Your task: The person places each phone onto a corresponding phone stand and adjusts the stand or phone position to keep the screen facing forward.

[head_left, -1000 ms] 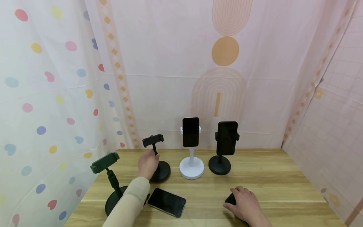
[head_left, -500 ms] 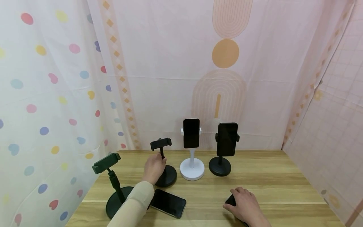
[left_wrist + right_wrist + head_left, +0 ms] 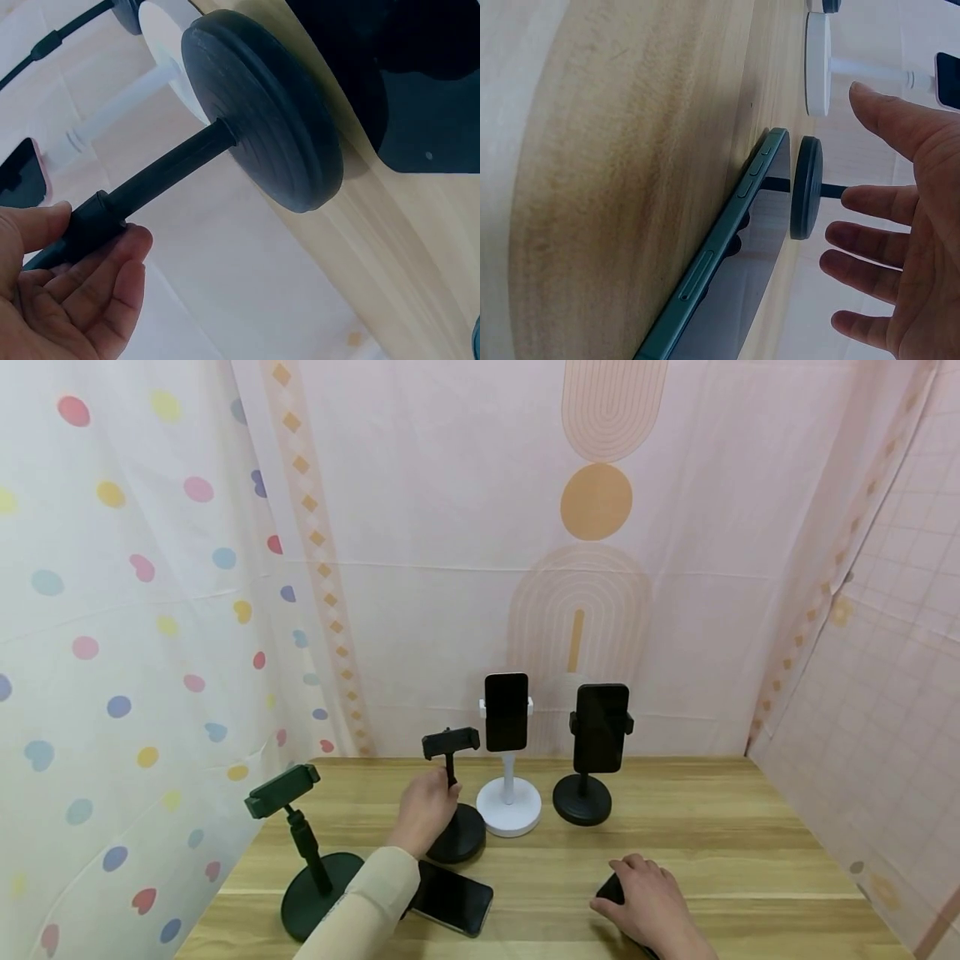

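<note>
My left hand (image 3: 426, 810) grips the stem of a black phone stand (image 3: 463, 837), whose clamp holds nothing. In the left wrist view, thumb and fingers wrap the stem's thicker sleeve (image 3: 91, 225), and the round base (image 3: 259, 112) is near the tabletop. A dark phone (image 3: 459, 900) lies flat in front of that stand, partly behind my sleeve. Over at the right, my right hand (image 3: 654, 906) hovers above another phone (image 3: 739, 281) with a green edge. Its fingers are spread and relaxed, apart from the phone in the right wrist view.
A white stand (image 3: 508, 806) holding an upright phone (image 3: 506, 712) is close beside the gripped stand. Right of it, another black stand (image 3: 582, 802) bears a phone (image 3: 602, 727). A dark green stand (image 3: 306, 843) is at the left on the wooden table (image 3: 735, 835). Patterned curtains enclose the table.
The left hand has moved the black phone stand rightward and slightly nearer, towards the white stand. My right hand stays where it was over its phone.
</note>
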### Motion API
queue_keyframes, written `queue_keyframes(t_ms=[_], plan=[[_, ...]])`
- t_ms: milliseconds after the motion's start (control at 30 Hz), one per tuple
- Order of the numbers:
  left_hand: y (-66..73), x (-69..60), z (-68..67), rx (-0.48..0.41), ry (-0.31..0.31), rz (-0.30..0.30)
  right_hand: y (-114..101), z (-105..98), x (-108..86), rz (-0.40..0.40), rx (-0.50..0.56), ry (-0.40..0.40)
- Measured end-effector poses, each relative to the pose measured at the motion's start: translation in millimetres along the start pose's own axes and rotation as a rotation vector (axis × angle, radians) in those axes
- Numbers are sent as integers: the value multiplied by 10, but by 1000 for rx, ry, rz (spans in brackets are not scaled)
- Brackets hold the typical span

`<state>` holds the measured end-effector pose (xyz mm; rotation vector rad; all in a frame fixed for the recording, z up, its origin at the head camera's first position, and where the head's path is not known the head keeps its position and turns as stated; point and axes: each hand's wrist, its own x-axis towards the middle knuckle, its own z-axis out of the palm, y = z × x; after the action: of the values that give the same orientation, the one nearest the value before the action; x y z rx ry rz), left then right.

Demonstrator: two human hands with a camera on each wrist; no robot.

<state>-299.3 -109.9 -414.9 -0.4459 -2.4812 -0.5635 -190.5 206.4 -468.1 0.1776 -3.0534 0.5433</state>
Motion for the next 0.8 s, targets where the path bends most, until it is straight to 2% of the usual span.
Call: queue_keyframes(t_ms=[67,167,267,433,800], plan=[[41,-18,-13,-2,26,37,0,6,2,3,2,-3],[88,-41,-23,-21,24,67,-3,7,4,2,3,-4],[132,-53,-21,-49,-25,48,-6,8,7,-2,5,-3],[226,-45,-15,-85,-135,-30,-5,-1,1,-8,8,4],[433,-79,28,-214,-226,-48,2,-3,-21,-15,6,24]])
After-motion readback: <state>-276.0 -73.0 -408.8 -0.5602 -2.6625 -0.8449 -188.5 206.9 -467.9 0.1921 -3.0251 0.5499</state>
